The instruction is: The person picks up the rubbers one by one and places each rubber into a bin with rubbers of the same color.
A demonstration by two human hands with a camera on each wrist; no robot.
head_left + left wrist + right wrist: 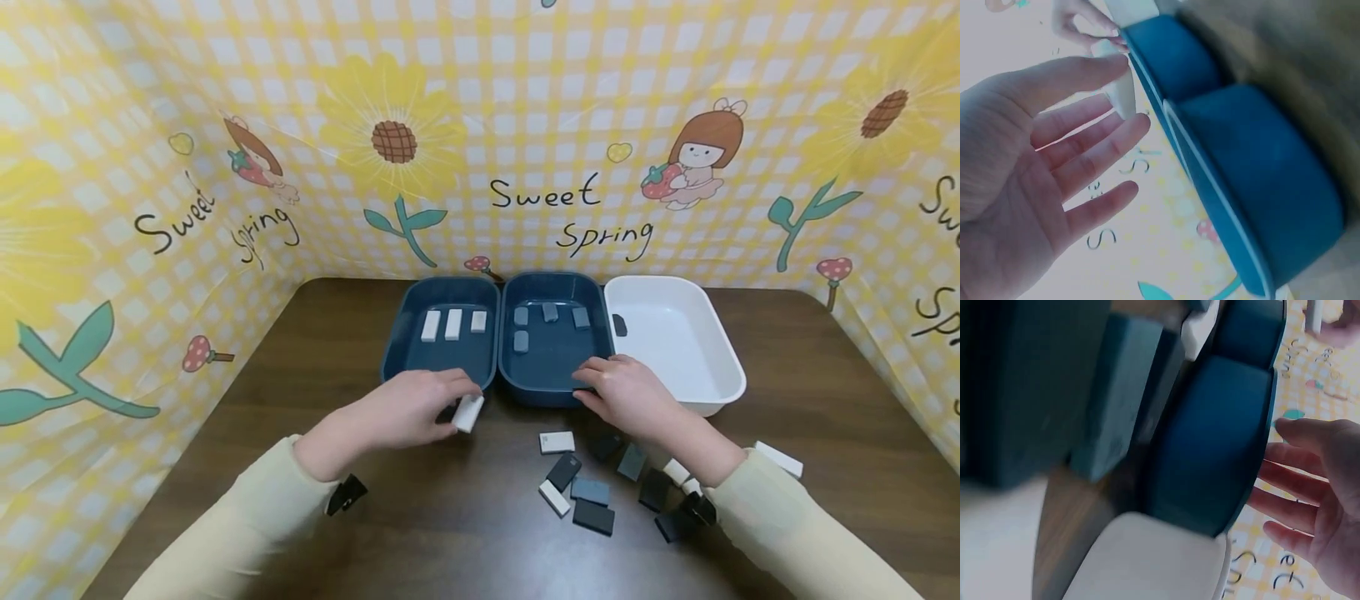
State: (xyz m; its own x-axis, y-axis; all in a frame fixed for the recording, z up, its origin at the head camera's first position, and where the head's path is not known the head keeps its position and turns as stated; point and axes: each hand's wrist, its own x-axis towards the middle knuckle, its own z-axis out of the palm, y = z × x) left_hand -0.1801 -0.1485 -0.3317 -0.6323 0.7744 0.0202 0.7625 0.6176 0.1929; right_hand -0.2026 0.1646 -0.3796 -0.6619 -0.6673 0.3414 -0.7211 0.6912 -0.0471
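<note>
My left hand (408, 408) pinches a white rectangular block (468, 414) between thumb and fingers, just in front of the left blue tray (438, 358). The left wrist view shows the block (1122, 94) at the thumb tip, with the lower fingers spread. My right hand (630, 396) hovers at the front right corner of the middle blue tray (551, 371). Its fingers are loosely extended with nothing between them in the right wrist view. Three white blocks (453, 324) stand in a row in the left tray. Several grey-blue blocks (521, 342) lie in the middle one.
A white tray (682, 333) adjoins on the right, with one dark block (619, 325) by its left wall. Loose white, black and grey-blue blocks (590, 490) are scattered on the brown table (450, 533) below my right forearm. A patterned cloth (525, 125) hangs behind.
</note>
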